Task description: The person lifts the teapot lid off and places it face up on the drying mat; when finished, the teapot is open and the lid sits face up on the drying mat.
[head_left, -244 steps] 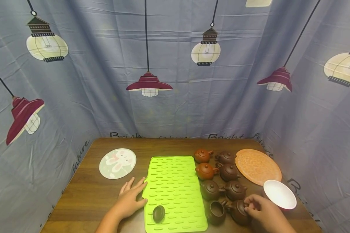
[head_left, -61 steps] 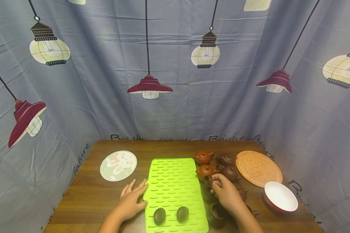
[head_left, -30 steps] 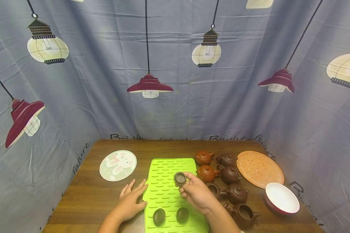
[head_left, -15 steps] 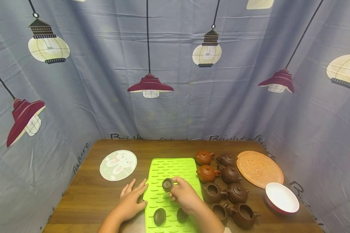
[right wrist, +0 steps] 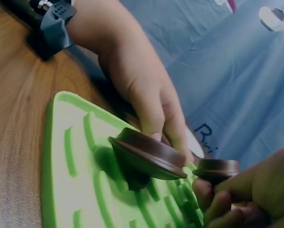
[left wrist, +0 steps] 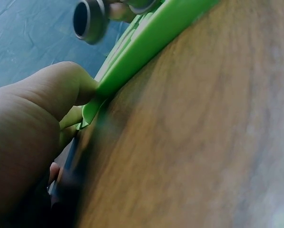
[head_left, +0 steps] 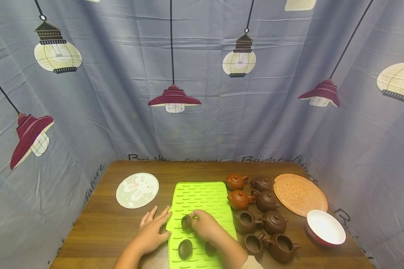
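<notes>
My right hand [head_left: 205, 226] pinches a dark brown teapot lid [head_left: 186, 222] low over the green ridged mat [head_left: 202, 194], tilted with its underside turned to the left. The same held lid [right wrist: 217, 167] shows at my fingertips in the right wrist view. Two more lids lie upside down on the near part of the mat: one lid [head_left: 185, 249] in plain sight, the other lid [head_left: 210, 248] partly covered by my right forearm. My left hand [head_left: 151, 233] rests with spread fingers on the mat's left edge. Three brown teapots stand lidless, one teapot [head_left: 246, 221] beside the mat's right edge.
Lidded teapots stand behind the lidless ones, two of them orange-red, such as the orange teapot [head_left: 239, 200]. Farther right are a round orange mat [head_left: 301, 194] and a white-lined bowl [head_left: 326, 227]. A round rabbit-print mat [head_left: 137, 190] lies at the back left.
A second lid came onto the mat, and the teapots' lids were lifted off. My right hand carried a third lid left from a teapot and lowered it toward the mat. My left hand stayed put.
</notes>
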Action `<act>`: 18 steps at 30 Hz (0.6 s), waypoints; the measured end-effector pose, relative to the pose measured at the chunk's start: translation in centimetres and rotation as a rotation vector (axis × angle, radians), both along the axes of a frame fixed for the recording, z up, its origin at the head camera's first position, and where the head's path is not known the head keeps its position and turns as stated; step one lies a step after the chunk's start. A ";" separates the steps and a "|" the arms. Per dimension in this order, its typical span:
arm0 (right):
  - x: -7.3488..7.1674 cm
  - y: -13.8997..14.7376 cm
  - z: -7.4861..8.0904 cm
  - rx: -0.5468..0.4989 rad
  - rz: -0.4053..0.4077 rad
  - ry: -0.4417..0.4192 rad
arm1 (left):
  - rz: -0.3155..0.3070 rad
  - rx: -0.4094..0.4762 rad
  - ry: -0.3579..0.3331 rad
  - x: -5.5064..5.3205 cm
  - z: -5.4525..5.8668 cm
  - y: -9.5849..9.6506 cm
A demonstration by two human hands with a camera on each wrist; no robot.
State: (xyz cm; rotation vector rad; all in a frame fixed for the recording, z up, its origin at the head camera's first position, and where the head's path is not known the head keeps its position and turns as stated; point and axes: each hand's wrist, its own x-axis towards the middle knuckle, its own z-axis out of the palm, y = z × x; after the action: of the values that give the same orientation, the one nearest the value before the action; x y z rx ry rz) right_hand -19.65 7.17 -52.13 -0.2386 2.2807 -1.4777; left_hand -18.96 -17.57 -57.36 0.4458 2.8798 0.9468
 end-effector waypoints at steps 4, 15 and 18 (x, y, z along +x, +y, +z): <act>0.1 -0.5 -0.2 0.064 -0.010 0.003 | -0.006 0.006 -0.001 0.0 0.0 0.0; -0.1 -1.0 -0.4 0.147 0.032 0.026 | -0.007 0.004 -0.009 -0.1 0.1 0.0; -0.1 -1.0 -0.4 0.159 0.028 0.025 | -0.006 0.005 -0.015 0.0 0.2 0.0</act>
State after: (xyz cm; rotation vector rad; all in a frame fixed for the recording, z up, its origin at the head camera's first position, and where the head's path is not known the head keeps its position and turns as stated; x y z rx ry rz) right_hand -19.71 6.14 -52.51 -0.2417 2.3900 -1.2780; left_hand -19.00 -17.60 -57.19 0.4455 2.8611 0.9527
